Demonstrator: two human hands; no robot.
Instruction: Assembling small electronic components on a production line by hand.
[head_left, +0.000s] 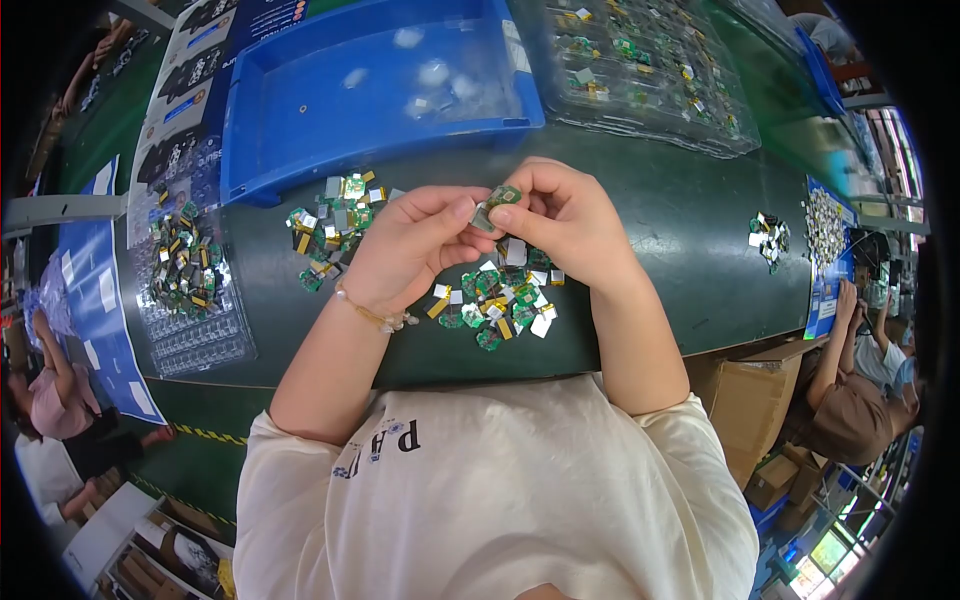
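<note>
Both hands pinch one small green circuit board [497, 203] between them, held up above the dark green table [690, 250] at the middle of the view. Left hand [415, 245]: thumb and forefinger pressed onto the board's left end, other fingers curled under; a thin beaded bracelet [375, 317] sits at the wrist. Right hand [565, 220]: fingertips closed on the board's right end, knuckles up. Directly below the hands, a loose heap of similar small boards [500, 300] with white and yellow tabs lies on the table, partly hidden by the hands. A second loose heap [335, 225] lies to the left, just in front of a blue plastic bin [300, 130] holding a few pale pieces. Further left, a clear blister tray [190, 280] carries more boards in rows. A larger clear tray [650, 80] with scattered boards stands at top right, beside the bin. A small pile of parts [770, 238] lies well apart on the right of the table. Another person [850, 390] sits at the right edge, a cardboard box [745, 400] near them.
</note>
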